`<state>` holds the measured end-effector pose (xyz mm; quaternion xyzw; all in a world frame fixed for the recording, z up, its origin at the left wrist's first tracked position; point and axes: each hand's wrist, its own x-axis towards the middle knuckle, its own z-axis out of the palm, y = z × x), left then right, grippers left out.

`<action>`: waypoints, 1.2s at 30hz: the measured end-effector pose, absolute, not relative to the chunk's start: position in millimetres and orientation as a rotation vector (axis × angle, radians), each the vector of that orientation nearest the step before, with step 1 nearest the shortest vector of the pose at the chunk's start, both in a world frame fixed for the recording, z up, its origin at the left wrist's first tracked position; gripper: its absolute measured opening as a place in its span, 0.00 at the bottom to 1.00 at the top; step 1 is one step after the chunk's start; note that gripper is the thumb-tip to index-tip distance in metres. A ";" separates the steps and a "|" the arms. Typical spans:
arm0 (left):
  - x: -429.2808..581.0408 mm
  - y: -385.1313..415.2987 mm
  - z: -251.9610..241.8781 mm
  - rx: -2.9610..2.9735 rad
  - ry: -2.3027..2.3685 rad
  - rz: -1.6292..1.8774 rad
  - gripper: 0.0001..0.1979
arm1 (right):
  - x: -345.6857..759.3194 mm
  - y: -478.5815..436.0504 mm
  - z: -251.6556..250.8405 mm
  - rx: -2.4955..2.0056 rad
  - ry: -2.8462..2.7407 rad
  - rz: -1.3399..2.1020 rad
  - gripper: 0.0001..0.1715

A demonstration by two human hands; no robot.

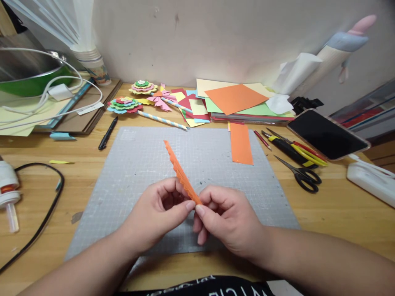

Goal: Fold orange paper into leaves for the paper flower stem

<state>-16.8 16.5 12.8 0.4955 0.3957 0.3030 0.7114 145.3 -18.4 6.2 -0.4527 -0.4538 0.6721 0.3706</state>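
Head view: my left grip and right grip are pinching the orange strip above the grey mat; I'm seeing room either side, scissors lying just past the mat's right edge.

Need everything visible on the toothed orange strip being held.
The orange strip is long, narrow and plain-coloured, and looks like paper. Small pointed teeth run along its picture-left edge; the opposite edge looks fairly straight. It is held over the gray cutting mat, slanting from upper left to lower right in the picture. The left grip and right grip pinch it near the lower end; its upper end is free. Whether it is layered is unclear.
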 end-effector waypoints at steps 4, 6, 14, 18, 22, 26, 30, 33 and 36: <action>-15.1 15.7 10.4 1.130 0.957 0.688 0.09 | 143.8 -20.5 -0.5 -1.166 -1.176 1.726 0.11; -14.9 15.3 8.9 1.132 0.980 0.689 0.10 | 143.3 -20.4 -1.4 -1.169 -1.154 1.751 0.11; -17.2 15.8 10.4 1.085 0.906 0.670 0.09 | 146.8 -14.4 3.3 -0.993 -0.952 1.998 0.11; -17.6 16.5 11.0 1.000 0.801 0.673 0.09 | 148.5 -11.9 -0.5 -0.774 -0.730 2.252 0.12; -18.9 17.2 9.8 0.990 0.694 0.655 0.07 | 148.6 -10.7 -2.2 -0.677 -0.604 2.407 0.14; -20.8 15.9 7.8 0.947 0.742 0.664 0.09 | 148.0 -11.6 -1.2 -0.709 -0.667 2.330 0.14; -20.1 15.8 7.1 0.990 0.854 0.687 0.08 | 146.5 -13.5 3.5 -0.899 -0.869 2.044 0.11; -18.8 17.1 8.1 1.013 0.886 0.677 0.08 | 145.3 -14.6 7.4 -1.000 -0.950 1.933 0.10; -18.1 17.9 10.0 1.030 0.915 0.671 0.08 | 144.4 -15.4 7.4 -1.033 -0.972 1.918 0.10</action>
